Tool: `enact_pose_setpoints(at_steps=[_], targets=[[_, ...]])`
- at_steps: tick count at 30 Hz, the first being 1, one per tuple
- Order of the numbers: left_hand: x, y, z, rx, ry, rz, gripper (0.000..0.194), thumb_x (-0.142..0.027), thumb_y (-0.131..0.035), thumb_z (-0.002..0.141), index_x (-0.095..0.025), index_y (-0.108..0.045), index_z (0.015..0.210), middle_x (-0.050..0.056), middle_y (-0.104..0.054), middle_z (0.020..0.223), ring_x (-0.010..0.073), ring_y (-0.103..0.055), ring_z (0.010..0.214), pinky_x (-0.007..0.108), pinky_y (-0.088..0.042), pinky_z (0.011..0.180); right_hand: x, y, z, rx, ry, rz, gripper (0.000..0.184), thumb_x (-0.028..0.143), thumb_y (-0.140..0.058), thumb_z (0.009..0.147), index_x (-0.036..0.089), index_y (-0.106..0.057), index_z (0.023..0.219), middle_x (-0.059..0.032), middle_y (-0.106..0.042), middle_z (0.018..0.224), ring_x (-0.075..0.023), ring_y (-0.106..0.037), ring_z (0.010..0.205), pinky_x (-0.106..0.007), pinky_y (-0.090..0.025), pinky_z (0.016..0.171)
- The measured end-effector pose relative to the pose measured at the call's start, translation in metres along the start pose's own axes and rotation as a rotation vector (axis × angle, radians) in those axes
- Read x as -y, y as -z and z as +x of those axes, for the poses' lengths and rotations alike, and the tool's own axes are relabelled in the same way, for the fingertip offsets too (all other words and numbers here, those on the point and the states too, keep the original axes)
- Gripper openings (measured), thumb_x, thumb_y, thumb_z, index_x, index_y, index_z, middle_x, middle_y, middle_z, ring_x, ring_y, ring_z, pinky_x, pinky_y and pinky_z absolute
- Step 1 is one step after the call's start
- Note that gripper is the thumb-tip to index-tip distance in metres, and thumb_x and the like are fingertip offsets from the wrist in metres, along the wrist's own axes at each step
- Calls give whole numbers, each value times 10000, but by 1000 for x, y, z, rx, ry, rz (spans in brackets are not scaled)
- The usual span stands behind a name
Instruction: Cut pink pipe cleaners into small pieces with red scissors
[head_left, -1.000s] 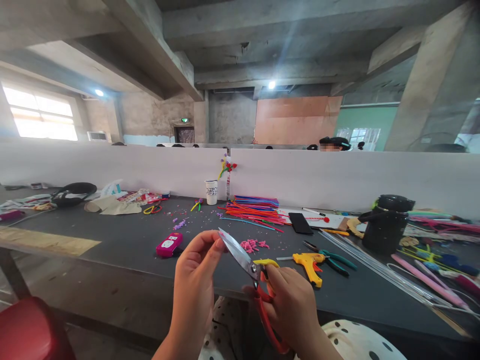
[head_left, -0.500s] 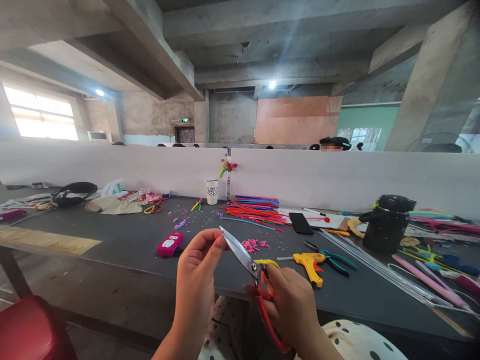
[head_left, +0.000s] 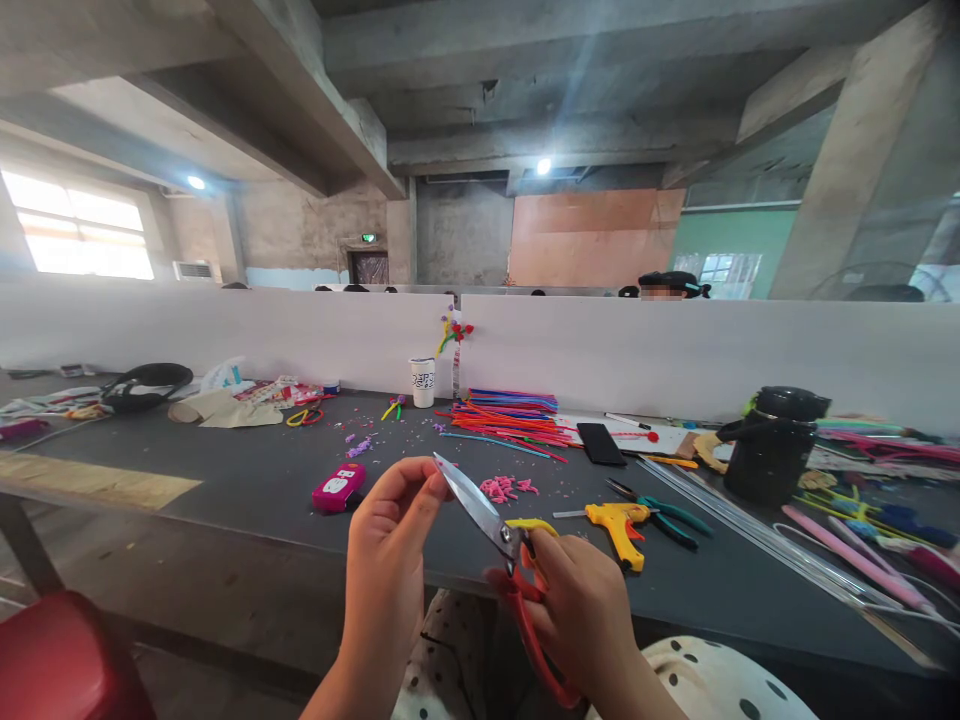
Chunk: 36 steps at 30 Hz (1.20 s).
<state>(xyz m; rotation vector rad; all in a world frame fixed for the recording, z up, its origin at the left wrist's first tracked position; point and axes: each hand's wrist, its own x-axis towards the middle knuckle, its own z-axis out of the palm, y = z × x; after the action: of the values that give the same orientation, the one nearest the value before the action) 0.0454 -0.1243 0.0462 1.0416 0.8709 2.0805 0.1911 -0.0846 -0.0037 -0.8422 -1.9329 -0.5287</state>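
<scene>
My right hand (head_left: 581, 610) grips the red handles of a pair of scissors (head_left: 487, 520), whose steel blades point up and left. My left hand (head_left: 386, 560) is pinched shut right at the blade tips; whatever sits between thumb and forefinger is too small to name. Both hands hover over the near edge of the dark table (head_left: 247, 480). Behind the blades lies a small heap of pink cuttings (head_left: 506, 489).
A yellow glue gun (head_left: 616, 522) and green pliers (head_left: 664, 512) lie right of the hands. A pink case (head_left: 339, 488), black phone (head_left: 601, 443), pipe-cleaner bundle (head_left: 517, 415), paper cup (head_left: 422, 382) and black jug (head_left: 769, 443) stand on the table. A red stool (head_left: 64, 655) sits lower left. A white partition (head_left: 675, 355) backs the table.
Almost nothing: the hands and scissors have crept slightly up and left, still held the same way.
</scene>
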Motion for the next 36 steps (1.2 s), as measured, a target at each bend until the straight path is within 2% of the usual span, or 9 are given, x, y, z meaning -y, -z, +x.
enact_pose_setpoints(at_steps=[17, 25, 28, 30, 33, 36], targets=[[1, 2, 0, 19, -4, 19, 68, -222, -618, 716, -176, -632, 765, -21, -606, 716, 76, -519, 695, 149, -413, 650, -1, 0, 0, -6, 8, -14, 356, 428, -386, 822, 201, -435, 552, 21, -469, 450, -119, -435, 422, -233, -231, 468], [1, 2, 1, 20, 7, 2, 91, -227, -617, 715, -158, -631, 772, -3, -609, 728, 91, -531, 707, 181, -420, 677, 0, -1, 0, 6, -7, -21, 367, 407, -378, 827, 195, -443, 535, 23, -455, 427, -110, -422, 400, -233, -212, 454], [0, 2, 2, 68, 82, -56, 81, -223, -602, 728, -147, -621, 751, 1, -592, 705, 90, -521, 681, 188, -411, 661, -1, -3, -2, 85, -67, 55, 349, 407, -401, 806, 196, -439, 531, 31, -441, 418, -103, -401, 389, -228, -197, 436], [0, 2, 4, 130, 175, -130, 71, -212, -591, 737, -143, -607, 730, -5, -566, 681, 78, -498, 639, 179, -396, 623, -2, -4, -4, 185, -127, 163, 316, 414, -457, 765, 195, -441, 538, 38, -435, 423, -98, -394, 397, -218, -200, 429], [5, 5, 6, 260, 343, -231, 74, -194, -573, 751, -140, -584, 701, -19, -518, 632, 56, -443, 562, 165, -357, 558, -3, -4, -2, 351, -258, 440, 250, 391, -509, 723, 187, -468, 584, 44, -448, 468, -90, -399, 429, -199, -241, 429], [15, 9, 6, 404, 518, -235, 116, -186, -576, 741, -126, -564, 643, -27, -476, 560, 46, -401, 497, 162, -315, 500, -1, 0, 5, 406, -439, 740, 203, 345, -487, 739, 181, -484, 619, 45, -447, 521, -80, -394, 446, -187, -284, 428]])
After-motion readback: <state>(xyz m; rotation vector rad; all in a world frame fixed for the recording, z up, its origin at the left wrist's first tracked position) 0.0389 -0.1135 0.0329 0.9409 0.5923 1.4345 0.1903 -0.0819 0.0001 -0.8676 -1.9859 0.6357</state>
